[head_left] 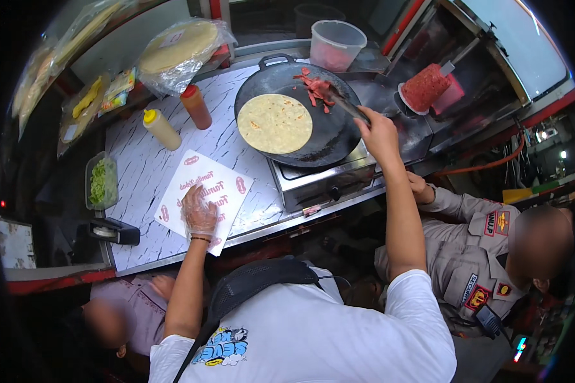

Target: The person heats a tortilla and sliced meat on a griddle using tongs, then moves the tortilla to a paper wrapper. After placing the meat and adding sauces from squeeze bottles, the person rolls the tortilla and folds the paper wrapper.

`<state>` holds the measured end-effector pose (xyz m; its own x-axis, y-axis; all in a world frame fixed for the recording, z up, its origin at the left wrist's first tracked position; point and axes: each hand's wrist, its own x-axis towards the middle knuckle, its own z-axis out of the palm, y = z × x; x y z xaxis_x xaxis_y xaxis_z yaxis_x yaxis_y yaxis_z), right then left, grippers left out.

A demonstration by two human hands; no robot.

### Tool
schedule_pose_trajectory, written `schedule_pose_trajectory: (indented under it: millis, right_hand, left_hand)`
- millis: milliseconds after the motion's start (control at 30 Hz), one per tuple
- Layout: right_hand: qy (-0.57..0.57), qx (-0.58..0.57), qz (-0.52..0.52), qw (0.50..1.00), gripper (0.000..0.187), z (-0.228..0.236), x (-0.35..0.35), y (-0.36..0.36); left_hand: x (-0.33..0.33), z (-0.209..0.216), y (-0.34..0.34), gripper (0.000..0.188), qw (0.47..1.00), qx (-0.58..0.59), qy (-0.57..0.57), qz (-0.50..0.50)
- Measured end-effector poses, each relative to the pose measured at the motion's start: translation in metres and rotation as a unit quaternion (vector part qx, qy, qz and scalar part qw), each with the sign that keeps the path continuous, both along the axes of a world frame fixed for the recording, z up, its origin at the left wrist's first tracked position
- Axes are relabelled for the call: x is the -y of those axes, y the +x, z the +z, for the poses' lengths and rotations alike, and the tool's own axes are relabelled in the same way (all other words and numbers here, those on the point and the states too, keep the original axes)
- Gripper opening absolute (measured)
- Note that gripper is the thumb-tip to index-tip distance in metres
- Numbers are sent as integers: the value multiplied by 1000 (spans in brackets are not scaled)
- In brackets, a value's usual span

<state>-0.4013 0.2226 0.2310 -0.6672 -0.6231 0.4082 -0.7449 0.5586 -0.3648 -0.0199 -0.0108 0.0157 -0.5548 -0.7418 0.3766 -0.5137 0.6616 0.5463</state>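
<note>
My left hand, in a clear plastic glove, lies with fingers spread on a square sheet of white printed wrapping paper. My bare right hand is wrapped round the handle of a dark cooking utensil; its head is blurred, so tongs or spatula is unclear. The utensil's far end reaches strips of reddish meat at the back of a round black griddle. A flat round tortilla with brown spots lies on the griddle's left half.
A stove supports the griddle. Red and cream sauce bottles stand left of it, near shredded lettuce in a tub. Behind are a clear bucket and a meat spit. People stand close on both sides.
</note>
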Motion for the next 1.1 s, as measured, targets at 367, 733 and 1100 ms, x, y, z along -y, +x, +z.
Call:
schedule_pose_trajectory:
  millis: [367, 733, 1100]
  right_hand:
    - [-26, -11, 25, 999, 33, 2, 15, -12]
    - [39, -5, 47, 998, 29, 1, 72, -46]
    - [-9, 99, 89, 991, 32, 19, -45, -6]
  left_hand:
    - [4, -8, 1, 58, 999, 11, -43, 4]
    - [6, -4, -3, 58, 996, 61, -69, 2]
    - [1, -2, 2, 62, 999, 38, -26, 7]
